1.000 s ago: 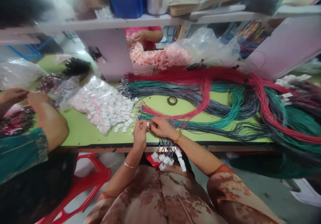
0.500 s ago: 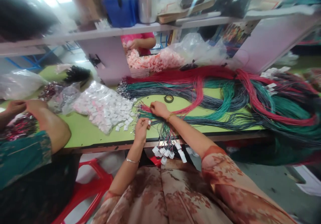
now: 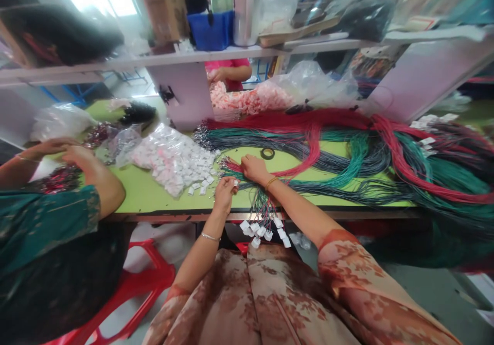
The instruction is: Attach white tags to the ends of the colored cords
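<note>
My left hand (image 3: 224,194) is closed on a small white connector (image 3: 235,183) near the table's front edge. Just right of it, my right hand (image 3: 254,169) is closed over the ends of the red wires (image 3: 285,171); what its fingertips pinch is too small to tell. Green wires (image 3: 332,181) and dark wires (image 3: 358,189) run rightward beneath my right wrist. Several white connectors on wires (image 3: 258,230) hang over the edge between my forearms. Left of my hands lies a clear bag of white connectors (image 3: 165,162), with a few loose ones beside it.
A black tape roll (image 3: 267,153) lies behind my right hand. Long red wire bundles (image 3: 339,120) stretch across the back. At the left, a co-worker's hands (image 3: 73,149) are over dark red parts. Another person's arm (image 3: 235,72) shows beyond the shelf (image 3: 154,56). A red chair (image 3: 150,273) stands lower left.
The whole view has shifted, so the table and both hands appear a little farther right. My hands keep almost the same pose, close together at the wire ends.
</note>
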### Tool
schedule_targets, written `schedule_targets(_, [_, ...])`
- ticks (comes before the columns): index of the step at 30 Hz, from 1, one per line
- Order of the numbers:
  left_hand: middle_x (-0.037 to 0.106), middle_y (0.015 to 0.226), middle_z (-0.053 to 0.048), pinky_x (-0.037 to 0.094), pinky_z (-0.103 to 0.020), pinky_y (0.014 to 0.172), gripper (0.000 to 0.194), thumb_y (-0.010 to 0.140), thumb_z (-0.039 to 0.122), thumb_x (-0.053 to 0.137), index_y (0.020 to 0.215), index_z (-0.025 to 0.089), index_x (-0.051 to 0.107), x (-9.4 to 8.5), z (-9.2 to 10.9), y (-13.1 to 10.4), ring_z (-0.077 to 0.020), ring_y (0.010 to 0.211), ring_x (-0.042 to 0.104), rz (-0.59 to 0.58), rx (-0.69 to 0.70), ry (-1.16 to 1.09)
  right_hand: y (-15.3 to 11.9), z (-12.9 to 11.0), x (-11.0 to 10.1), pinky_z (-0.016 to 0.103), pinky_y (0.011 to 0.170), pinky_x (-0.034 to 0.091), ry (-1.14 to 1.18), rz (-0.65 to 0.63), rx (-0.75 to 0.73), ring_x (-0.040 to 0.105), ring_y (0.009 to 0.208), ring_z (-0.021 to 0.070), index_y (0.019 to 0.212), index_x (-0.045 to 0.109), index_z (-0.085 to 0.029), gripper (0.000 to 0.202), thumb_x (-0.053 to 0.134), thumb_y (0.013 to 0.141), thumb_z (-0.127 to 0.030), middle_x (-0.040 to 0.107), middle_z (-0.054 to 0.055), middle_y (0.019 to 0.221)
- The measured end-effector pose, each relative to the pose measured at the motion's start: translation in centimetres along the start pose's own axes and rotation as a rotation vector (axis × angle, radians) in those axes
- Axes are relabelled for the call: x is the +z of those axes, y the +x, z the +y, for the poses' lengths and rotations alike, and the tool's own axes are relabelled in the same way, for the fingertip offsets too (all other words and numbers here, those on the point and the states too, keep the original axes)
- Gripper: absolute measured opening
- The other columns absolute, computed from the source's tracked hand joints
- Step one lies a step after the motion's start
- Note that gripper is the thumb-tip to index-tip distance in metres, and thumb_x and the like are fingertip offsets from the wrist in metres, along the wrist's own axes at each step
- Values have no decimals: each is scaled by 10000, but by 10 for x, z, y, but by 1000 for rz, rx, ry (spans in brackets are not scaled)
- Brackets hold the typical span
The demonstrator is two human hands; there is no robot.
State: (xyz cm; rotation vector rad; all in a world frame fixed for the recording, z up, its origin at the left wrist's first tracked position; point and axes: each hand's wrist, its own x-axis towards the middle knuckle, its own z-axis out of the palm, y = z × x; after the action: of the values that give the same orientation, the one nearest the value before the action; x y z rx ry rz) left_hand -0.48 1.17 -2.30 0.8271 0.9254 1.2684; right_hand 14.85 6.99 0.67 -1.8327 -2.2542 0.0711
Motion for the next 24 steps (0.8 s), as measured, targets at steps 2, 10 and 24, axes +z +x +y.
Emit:
schedule_targets(2, [666, 779, -33, 373, -213, 543, 284, 673, 358, 744, 803, 164, 582, -1, 0, 0, -78, 578, 536, 7, -3, -13, -3, 2, -3, 310, 715, 374, -33, -6, 25, 575, 900, 241, 1059, 553, -139, 251, 356, 941, -240, 621, 151, 1027])
schedule_targets(10, [671, 776, -37, 369, -207, 548, 293, 651, 344, 757, 801, 153, 594, -1, 2, -2, -71, 575, 532, 13, 6, -24, 13, -6, -3, 271, 674, 362, 108, -102, -11, 604, 877, 213, 986, 606, -174, 216, 468, 907, -320, 668, 111, 1029])
schedule_targets(24, [672, 801, -45, 375, -210, 551, 338, 654, 393, 752, 829, 155, 587, -4, 0, -1, -80, 596, 547, -3, -8, 8, 8, -2, -8, 267, 696, 354, 99, -106, -41, 585, 828, 192, 967, 605, -142, 225, 414, 917, -251, 670, 127, 986])
